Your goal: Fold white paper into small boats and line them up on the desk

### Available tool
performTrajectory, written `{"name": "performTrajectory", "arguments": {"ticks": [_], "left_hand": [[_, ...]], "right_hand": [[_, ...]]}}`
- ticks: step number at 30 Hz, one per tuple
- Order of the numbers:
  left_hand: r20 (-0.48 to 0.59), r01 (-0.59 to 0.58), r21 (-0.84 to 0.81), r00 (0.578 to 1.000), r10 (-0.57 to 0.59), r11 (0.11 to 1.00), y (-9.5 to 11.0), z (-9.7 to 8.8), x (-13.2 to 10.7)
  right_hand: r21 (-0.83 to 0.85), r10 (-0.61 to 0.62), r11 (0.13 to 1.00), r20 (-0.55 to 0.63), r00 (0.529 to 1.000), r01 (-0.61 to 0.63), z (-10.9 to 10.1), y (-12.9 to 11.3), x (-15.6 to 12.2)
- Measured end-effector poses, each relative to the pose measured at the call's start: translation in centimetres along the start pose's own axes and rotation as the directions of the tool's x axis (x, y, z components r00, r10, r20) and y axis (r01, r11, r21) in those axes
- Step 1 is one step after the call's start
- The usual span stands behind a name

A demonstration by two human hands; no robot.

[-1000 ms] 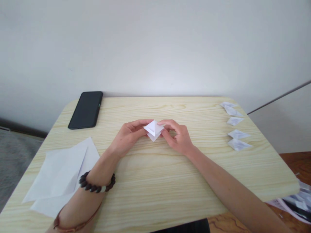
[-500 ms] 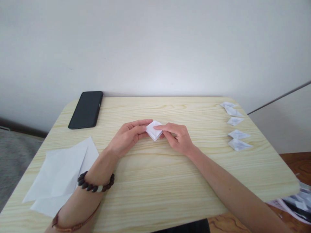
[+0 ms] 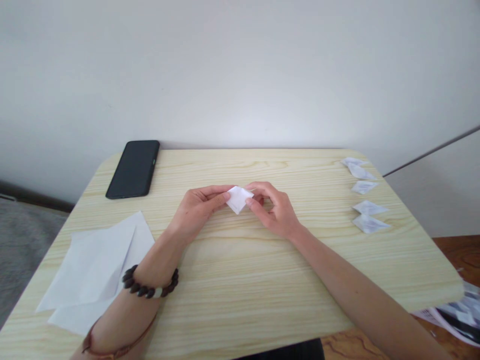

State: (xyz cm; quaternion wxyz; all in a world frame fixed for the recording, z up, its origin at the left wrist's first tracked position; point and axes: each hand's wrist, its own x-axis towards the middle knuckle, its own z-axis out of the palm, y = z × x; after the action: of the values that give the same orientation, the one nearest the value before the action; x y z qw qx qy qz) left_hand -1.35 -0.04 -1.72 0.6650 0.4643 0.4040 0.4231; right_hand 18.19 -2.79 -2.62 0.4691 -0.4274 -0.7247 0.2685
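Note:
A small folded piece of white paper, roughly diamond-shaped, is held above the middle of the table. My left hand pinches its left corner between thumb and fingers. On the opposite side, my right hand grips the right corner, thumb in front and index finger curled behind the upper edge. The back of the paper and some fingertips are hidden. Several folded white paper pieces with pointed ends lie in a column at the table's right side.
White paper sheets lie overlapping at the left, close to my left forearm. A black phone rests at the back left of the wooden table. The wall borders the far edge. A dark object shows at the bottom edge.
My right index finger has left the paper's front face and gone behind its upper edge, with the thumb now in front. The paper now shows a smoother face.

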Motion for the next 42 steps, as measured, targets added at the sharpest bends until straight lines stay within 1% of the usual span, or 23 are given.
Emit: {"name": "performTrajectory", "arguments": {"ticks": [5,9,13,16,22,24,30,34,39,42], "left_hand": [[-0.030,0.007,-0.058,0.999,-0.009,0.998,0.15,0.18,0.02],[-0.001,0.010,-0.042,1.000,-0.010,0.999,0.10,0.15,0.01],[0.030,0.008,0.005,1.000,-0.008,1.000,0.09,0.13,-0.03],[0.044,0.008,0.003,0.999,-0.008,1.000,0.13,0.13,-0.06],[0.054,0.015,-0.009,0.998,-0.015,1.000,0.07,0.04,-0.06],[0.053,0.008,0.005,0.999,-0.008,1.000,0.04,0.09,-0.07],[0.049,-0.021,0.102,0.999,0.016,0.995,0.17,0.53,-0.23],[0.045,-0.021,0.071,0.999,0.018,0.997,0.19,0.55,-0.25],[0.042,-0.026,0.039,0.999,0.024,0.999,0.05,0.43,-0.19],[0.024,-0.025,0.028,0.999,0.024,0.999,0.04,0.45,-0.15]], "right_hand": [[0.023,-0.050,0.998,0.018,0.999,0.050,-0.08,-0.11,0.07],[0.015,-0.049,0.999,0.014,0.999,0.049,-0.04,-0.06,0.00],[-0.022,-0.012,1.000,0.029,1.000,0.013,0.15,0.14,-0.23],[-0.049,0.024,0.999,0.024,0.999,-0.023,0.23,0.11,-0.38],[-0.023,0.073,0.997,0.030,0.997,-0.072,0.18,-0.15,-0.40],[-0.036,0.062,0.997,0.026,0.998,-0.061,0.18,-0.14,-0.39],[-0.110,-0.034,0.993,0.000,0.999,0.034,0.21,-0.13,-0.45],[-0.128,-0.052,0.990,-0.009,0.999,0.050,0.22,-0.30,-0.43],[-0.106,-0.066,0.992,-0.019,0.998,0.064,0.21,-0.51,-0.36],[-0.058,-0.029,0.998,0.002,1.000,0.029,0.11,-0.60,-0.39]]}}
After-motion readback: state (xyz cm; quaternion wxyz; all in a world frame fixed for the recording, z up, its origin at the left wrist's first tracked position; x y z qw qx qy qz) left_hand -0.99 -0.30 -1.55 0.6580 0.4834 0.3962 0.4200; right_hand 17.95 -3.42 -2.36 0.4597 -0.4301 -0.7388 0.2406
